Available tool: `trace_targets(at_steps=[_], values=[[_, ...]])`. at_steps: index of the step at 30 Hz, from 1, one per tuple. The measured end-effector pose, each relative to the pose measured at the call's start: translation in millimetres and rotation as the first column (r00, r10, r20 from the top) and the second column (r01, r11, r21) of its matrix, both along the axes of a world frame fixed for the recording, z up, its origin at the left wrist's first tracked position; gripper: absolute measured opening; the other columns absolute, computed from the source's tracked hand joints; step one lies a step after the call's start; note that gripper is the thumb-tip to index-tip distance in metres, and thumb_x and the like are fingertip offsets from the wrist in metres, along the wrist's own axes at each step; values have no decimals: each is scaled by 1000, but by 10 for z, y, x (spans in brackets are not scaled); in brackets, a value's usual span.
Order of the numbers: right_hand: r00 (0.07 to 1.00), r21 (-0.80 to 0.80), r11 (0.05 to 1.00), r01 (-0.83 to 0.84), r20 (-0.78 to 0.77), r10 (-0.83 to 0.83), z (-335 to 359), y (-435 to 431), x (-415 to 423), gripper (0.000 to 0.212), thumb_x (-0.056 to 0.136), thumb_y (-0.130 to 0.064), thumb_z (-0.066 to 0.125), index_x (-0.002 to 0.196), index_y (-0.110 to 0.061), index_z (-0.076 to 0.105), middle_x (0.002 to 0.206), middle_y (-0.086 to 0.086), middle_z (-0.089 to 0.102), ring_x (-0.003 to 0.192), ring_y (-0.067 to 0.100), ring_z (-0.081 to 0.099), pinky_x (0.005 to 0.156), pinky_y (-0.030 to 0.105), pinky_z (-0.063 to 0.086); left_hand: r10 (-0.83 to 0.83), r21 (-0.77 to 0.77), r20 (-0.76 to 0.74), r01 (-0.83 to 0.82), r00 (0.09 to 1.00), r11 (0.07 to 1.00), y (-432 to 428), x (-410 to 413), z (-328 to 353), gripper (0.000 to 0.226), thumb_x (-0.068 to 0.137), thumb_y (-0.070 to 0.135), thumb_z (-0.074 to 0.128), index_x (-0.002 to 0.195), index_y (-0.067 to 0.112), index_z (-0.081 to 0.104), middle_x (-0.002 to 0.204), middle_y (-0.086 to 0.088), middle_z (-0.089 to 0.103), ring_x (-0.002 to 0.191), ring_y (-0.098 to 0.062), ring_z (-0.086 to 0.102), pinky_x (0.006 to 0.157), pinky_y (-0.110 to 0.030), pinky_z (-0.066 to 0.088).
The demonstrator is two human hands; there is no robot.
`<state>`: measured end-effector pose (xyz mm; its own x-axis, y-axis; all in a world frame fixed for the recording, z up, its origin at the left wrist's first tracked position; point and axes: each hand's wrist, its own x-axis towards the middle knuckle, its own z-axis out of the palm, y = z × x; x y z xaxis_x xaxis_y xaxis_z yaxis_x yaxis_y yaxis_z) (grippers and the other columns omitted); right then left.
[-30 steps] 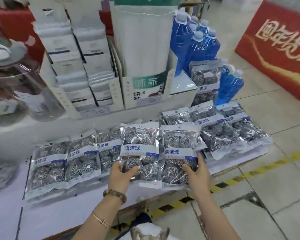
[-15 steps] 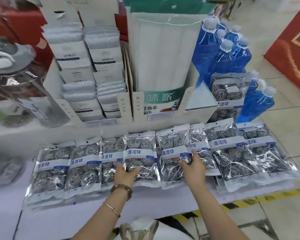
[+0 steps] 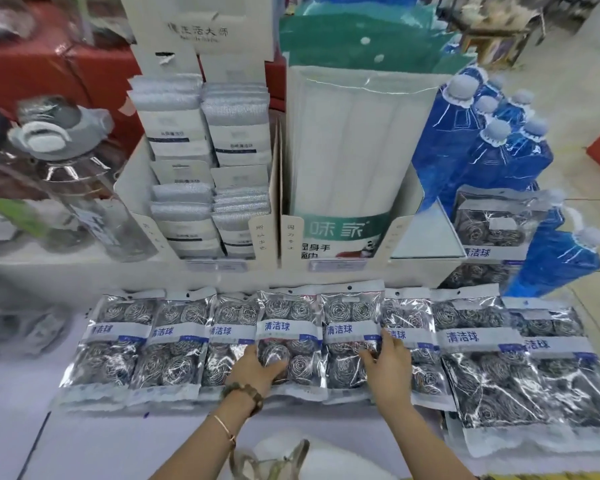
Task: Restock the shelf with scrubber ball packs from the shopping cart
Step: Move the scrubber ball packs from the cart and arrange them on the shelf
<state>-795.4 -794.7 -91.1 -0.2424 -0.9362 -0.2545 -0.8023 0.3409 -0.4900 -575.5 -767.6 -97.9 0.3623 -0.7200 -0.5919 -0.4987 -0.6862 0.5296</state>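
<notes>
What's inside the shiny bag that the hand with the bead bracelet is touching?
Silvery wire scrubber balls show through the clear pack: two above its white label, two below. The left hand covers part of one lower ball, and the label hides whatever lies behind it.

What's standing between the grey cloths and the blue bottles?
In the head view, a tall white pack with a green label stands in its own cardboard box between the grey cloths and the blue bottles.
</notes>
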Motion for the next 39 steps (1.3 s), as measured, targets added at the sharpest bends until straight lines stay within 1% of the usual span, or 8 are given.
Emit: trace_targets(at_steps=[2,7,11,14,16,27,35,39], values=[[995,-47,997,-55,-84,51,-1,-23,-46,64,86,-41,61,137,-8,42,125,15,53,116,30,47,95,41,40,-113,21,127,112,985,994,-8,42,26,81,68,63,62,132,18,40,119,-3,58,97,-19,59,79,-31,54],[955,-86,965,-247,-190,228,0,-33,-70,70,84,-40,65,141,-11,36,141,14,42,129,31,39,107,44,33,-356,-64,432,421,829,905,-43,40,161,95,69,73,53,143,24,19,148,-5,24,132,-21,32,107,-35,35],[858,26,891,-453,-257,444,16,-56,-11,82,87,-52,54,150,-22,10,158,9,0,145,31,0,116,44,4,-602,14,456,671,656,742,-147,-128,163,101,69,74,52,146,28,5,154,-3,-12,142,-22,-7,115,-42,3],[825,136,861,-489,-246,508,10,-98,26,89,88,-58,47,149,-26,-10,149,5,-29,142,30,-19,113,45,-7,-690,106,438,729,577,677,-254,-252,85,109,67,76,50,146,27,-8,150,-4,-28,139,-24,-22,114,-46,-4],[821,199,847,-493,-216,528,-15,-133,22,92,88,-60,45,148,-25,-15,143,3,-36,141,30,-23,113,48,-6,-720,150,417,739,555,656,-314,-324,68,110,69,74,52,145,26,-11,148,-6,-31,138,-26,-24,113,-48,-4],[747,336,755,-564,-181,639,-169,-244,-64,96,78,-74,24,133,-20,-32,140,7,-40,130,28,-34,107,41,-14,-789,311,354,732,503,606,-424,-473,-11,112,75,68,51,141,19,-26,143,-16,-37,135,-34,-28,111,-57,-6],[724,363,733,-575,-191,663,-114,-244,-57,90,88,-66,29,145,-19,-22,138,8,-40,139,34,-24,111,44,-11,-777,318,365,716,513,622,-421,-502,-74,114,73,70,53,142,21,-23,145,-14,-35,136,-33,-26,109,-58,-6],[731,323,749,-578,-201,651,-78,-236,-61,90,88,-65,35,148,-21,-15,151,11,-27,141,34,-19,113,45,-7,-766,275,396,730,507,625,-396,-466,-44,112,73,70,52,143,23,-21,147,-12,-31,137,-31,-24,111,-56,-3]])
